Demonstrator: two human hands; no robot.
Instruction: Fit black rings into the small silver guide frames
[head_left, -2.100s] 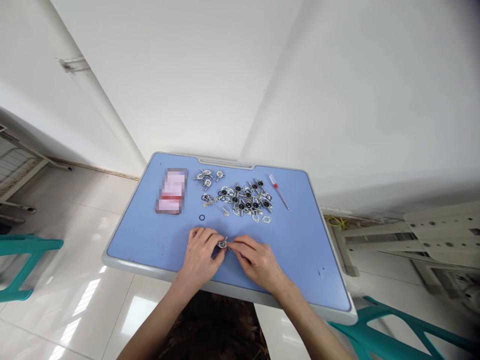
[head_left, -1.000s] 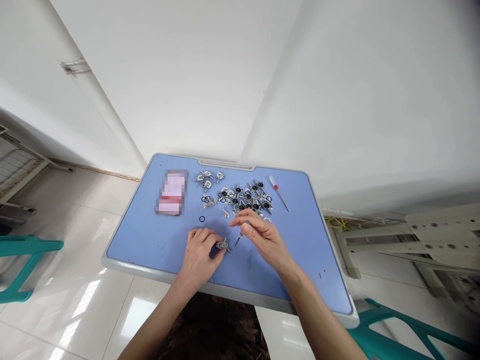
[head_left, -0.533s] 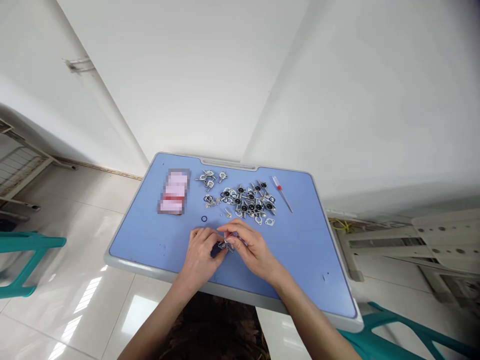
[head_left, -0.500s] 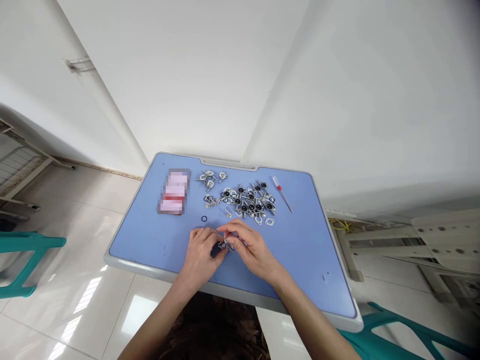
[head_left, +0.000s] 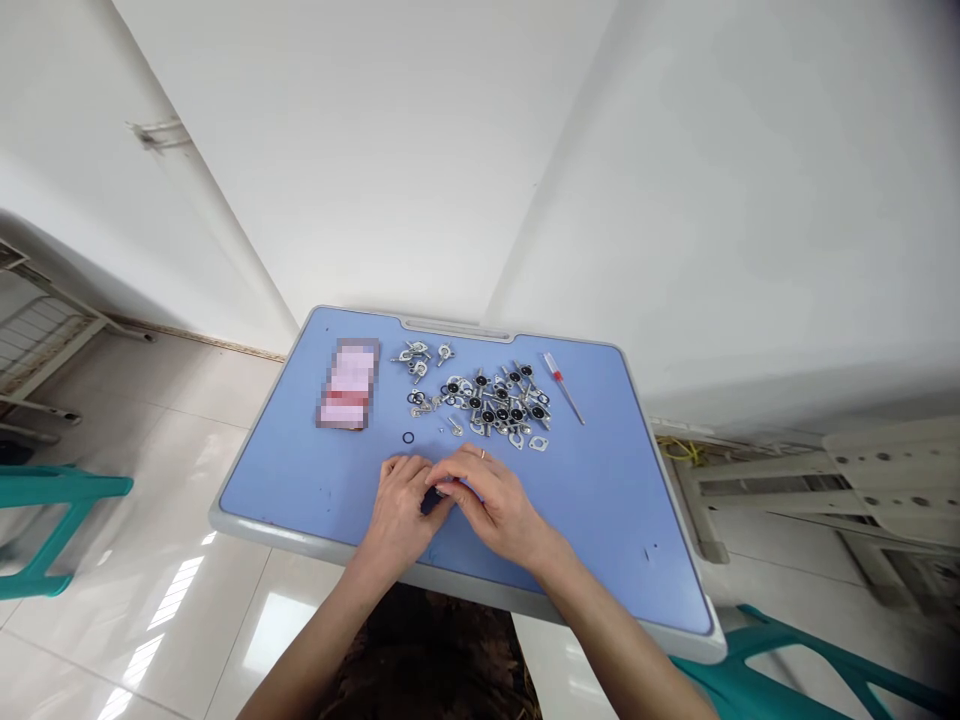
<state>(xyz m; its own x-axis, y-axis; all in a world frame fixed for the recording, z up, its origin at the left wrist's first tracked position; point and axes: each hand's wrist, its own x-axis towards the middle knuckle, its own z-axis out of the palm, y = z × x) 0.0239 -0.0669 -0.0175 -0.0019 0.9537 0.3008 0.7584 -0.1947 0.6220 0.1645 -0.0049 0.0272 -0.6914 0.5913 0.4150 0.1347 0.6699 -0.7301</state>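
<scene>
My left hand [head_left: 403, 503] rests near the front of the blue table [head_left: 300, 470], its fingers curled around something mostly hidden. My right hand [head_left: 487, 497] meets it from the right, thumb and forefinger pinched together over the same spot. Whatever lies between the fingertips is too covered to make out. Just beyond the hands are a black rubber ring [head_left: 408, 437] and a small metal part [head_left: 455, 426]. Behind them lies a pile of metal parts with black round discs [head_left: 502, 413], with flat metal plates [head_left: 538, 443] at its near edge.
A group of metal fittings [head_left: 418, 350] sits at the back. A blurred pink and white item [head_left: 349, 384] lies on the left. On the right is a thin tool with a red collar [head_left: 564, 387]. Green stools [head_left: 64, 485] stand at both sides of the table.
My right hand has shifted slightly left and its fingers now cover the small metal part that showed between the hands. My left hand has barely moved.
</scene>
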